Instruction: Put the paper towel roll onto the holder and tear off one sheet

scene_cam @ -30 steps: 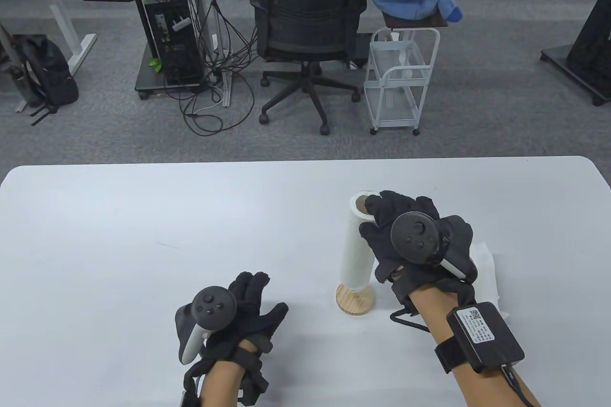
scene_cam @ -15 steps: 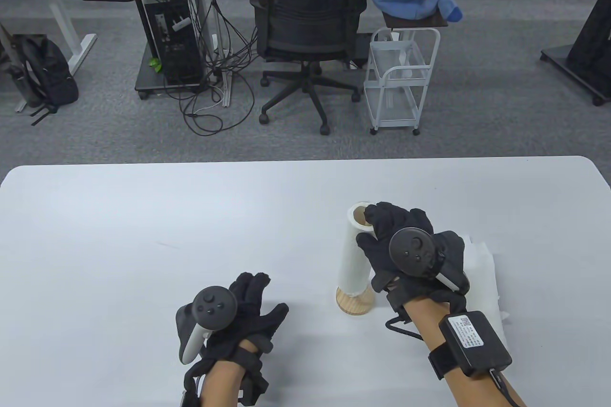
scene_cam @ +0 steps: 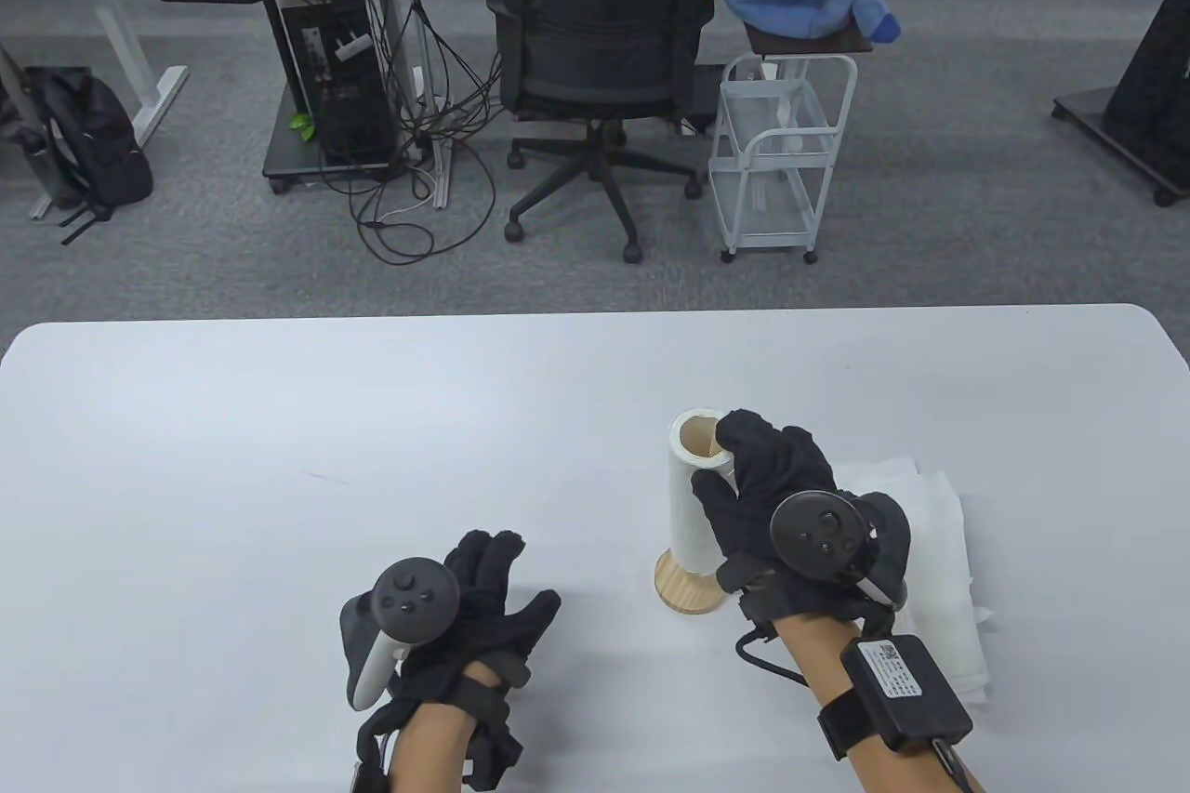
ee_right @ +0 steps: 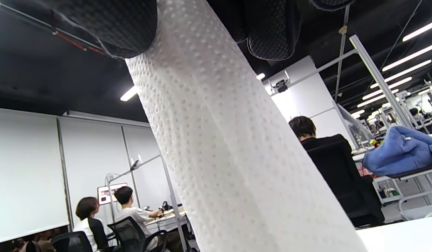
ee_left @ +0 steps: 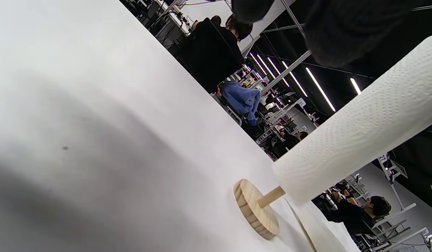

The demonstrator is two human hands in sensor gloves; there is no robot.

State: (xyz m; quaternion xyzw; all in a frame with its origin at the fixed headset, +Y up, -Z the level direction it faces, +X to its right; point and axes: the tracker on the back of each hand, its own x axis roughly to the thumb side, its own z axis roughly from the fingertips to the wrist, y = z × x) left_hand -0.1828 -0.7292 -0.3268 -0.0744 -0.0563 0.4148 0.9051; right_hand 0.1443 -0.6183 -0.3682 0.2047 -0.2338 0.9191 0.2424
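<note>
Standing upright on the wooden holder [scene_cam: 691, 585], the paper towel roll [scene_cam: 693, 495] sits right of centre on the white bench [scene_cam: 279, 421], near the front edge. In the left wrist view a short bit of the holder's peg [ee_left: 271, 196] shows btwn roll bottom and round base, so the roll isn't down on the base. Right hand [scene_cam: 790, 514] grips the roll near its top: thumb on the near-left side, fingers [ee_right: 272, 31] curled round the far side, one fingertip at the rim of the cardboard core. Left hand [scene_cam: 465, 616] lies flat on the bench w/ fingers straight and relaxed, holding nothing, well apart from the holder on its left. A pile of loose white paper sheets [scene_cam: 930, 551] lies on the bench just right of the holder, partly under the right hand & wrist.
</note>
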